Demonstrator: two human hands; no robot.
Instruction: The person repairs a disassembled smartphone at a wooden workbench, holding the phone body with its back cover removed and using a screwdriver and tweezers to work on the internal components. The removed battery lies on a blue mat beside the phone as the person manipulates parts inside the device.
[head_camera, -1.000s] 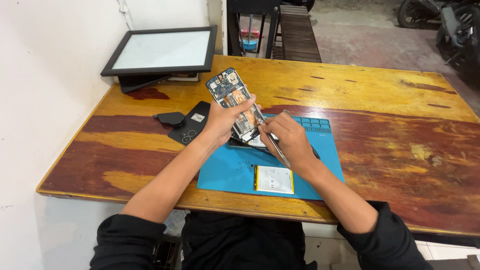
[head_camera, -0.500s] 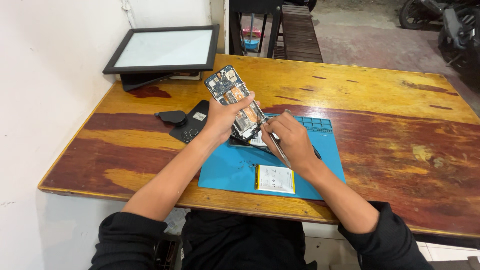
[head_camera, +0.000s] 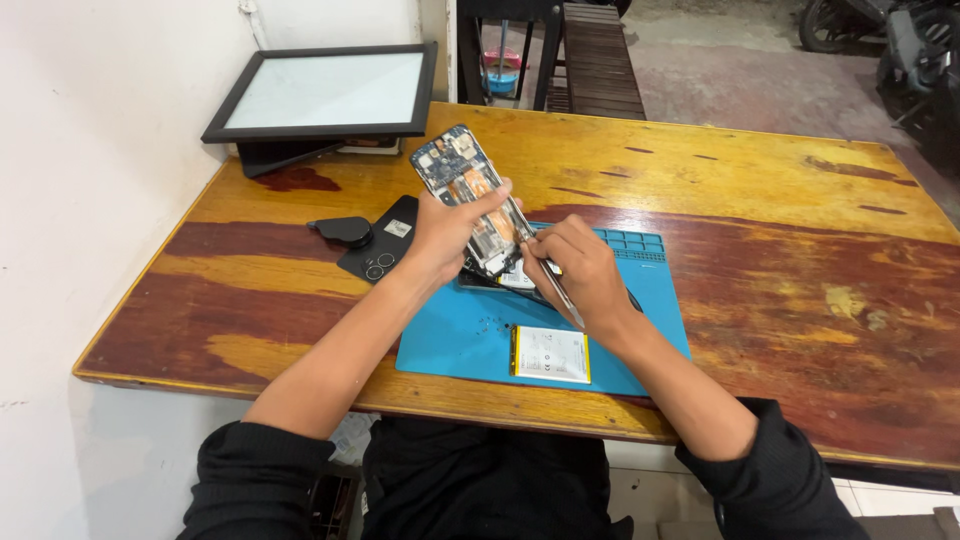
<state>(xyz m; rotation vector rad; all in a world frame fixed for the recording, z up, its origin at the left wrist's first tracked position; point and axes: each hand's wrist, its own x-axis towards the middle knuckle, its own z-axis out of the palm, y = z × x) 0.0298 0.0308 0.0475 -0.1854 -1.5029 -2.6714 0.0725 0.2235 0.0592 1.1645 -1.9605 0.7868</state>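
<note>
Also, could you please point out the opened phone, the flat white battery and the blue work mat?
Opened phone with exposed circuit board (head_camera: 462, 175), head view, on its upper board.
Flat white rectangular battery (head_camera: 551, 354), head view, its middle.
Blue rubber work mat (head_camera: 450, 340), head view, bare left part.

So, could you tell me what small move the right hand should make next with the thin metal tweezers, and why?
Probably a gentle lift of the tips. The left hand holds the opened phone with its exposed circuit board tilted above the blue rubber work mat, and the right hand has the thin metal tweezers at the phone's lower part. What the tips grip is too small to tell.
</note>
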